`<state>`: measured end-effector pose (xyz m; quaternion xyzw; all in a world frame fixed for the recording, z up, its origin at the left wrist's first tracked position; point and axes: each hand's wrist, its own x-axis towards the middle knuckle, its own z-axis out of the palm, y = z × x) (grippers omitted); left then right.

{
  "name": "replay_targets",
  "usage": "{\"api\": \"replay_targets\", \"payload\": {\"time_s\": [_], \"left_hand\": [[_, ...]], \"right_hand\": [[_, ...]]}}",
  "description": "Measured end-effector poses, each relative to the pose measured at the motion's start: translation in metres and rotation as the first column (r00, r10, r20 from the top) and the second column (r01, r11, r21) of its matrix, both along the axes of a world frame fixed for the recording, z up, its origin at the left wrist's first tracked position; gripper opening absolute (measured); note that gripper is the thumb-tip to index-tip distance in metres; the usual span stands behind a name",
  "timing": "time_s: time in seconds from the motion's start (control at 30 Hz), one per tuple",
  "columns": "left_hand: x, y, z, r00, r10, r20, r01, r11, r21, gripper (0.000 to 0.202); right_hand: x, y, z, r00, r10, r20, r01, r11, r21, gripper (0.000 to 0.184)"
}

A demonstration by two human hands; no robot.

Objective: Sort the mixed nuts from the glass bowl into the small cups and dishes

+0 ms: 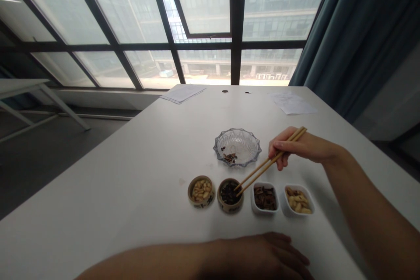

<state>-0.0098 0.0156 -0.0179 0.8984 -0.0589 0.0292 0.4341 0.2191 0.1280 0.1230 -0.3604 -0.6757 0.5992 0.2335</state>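
My right hand (290, 146) is closed on a pair of wooden chopsticks (269, 162). Their tips reach into a small round brown bowl (230, 210) of dark pieces (229, 193); whether they pinch a piece I cannot tell. To its left stands a similar bowl (203, 204) of pale, nut-like pieces (201, 190). On its right are a white square dish of dark brown strips (265, 199) and another of yellowish slices (298, 203). Behind them, a clear glass bowl (247, 146) holds a few dark and reddish bits (230, 157). My left hand (278, 256) lies flat near the front edge, fingers stretched out.
Sheets of paper (183, 93) lie at the table's far left corner, more paper (293, 103) at the far right. Two small dark round spots (225, 91) are near the back edge. Windows stand behind the white table (131, 183), with a blue curtain (348, 39) at right.
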Motion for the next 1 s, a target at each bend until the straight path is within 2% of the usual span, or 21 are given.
{"api": "replay_targets", "payload": {"time_s": [0.13,0.23,0.37,0.47,0.53,0.67,0.8,1.0], "left_hand": [[0.001,0.001,-0.001,1.000,-0.008,0.007,0.008,1.000,0.019,0.040],[0.000,0.000,-0.003,1.000,0.005,0.006,-0.005,1.000,-0.008,0.039],[0.000,-0.001,-0.002,1.000,0.018,-0.002,-0.019,0.999,-0.042,0.038],[0.000,-0.001,0.000,1.000,0.021,0.015,-0.021,1.000,-0.020,0.038],[0.000,-0.001,0.001,1.000,0.008,0.026,-0.008,1.000,0.007,0.039],[0.001,0.000,0.002,0.999,-0.011,0.036,0.009,0.999,0.034,0.039],[0.000,0.000,0.001,1.000,-0.005,0.026,0.004,0.999,0.031,0.039],[0.000,0.000,0.001,1.000,-0.015,0.025,0.014,0.999,0.039,0.041]], "right_hand": [[0.008,0.000,0.001,0.999,-0.040,-0.021,0.041,0.999,0.015,0.042],[0.006,0.002,-0.001,0.979,-0.162,-0.127,0.166,0.986,0.021,0.041],[-0.006,0.011,-0.010,0.863,-0.409,-0.298,0.450,0.889,0.083,0.039],[-0.015,0.020,-0.023,0.811,-0.501,-0.304,0.551,0.827,0.107,0.043],[-0.021,0.024,-0.032,0.806,-0.521,-0.281,0.564,0.821,0.096,0.046],[-0.032,0.026,-0.043,0.851,-0.480,-0.211,0.507,0.856,0.099,0.045],[-0.040,0.024,-0.048,0.895,-0.420,-0.149,0.440,0.886,0.145,0.046],[-0.044,0.025,-0.053,0.909,-0.395,-0.132,0.410,0.904,0.119,0.051]]}}
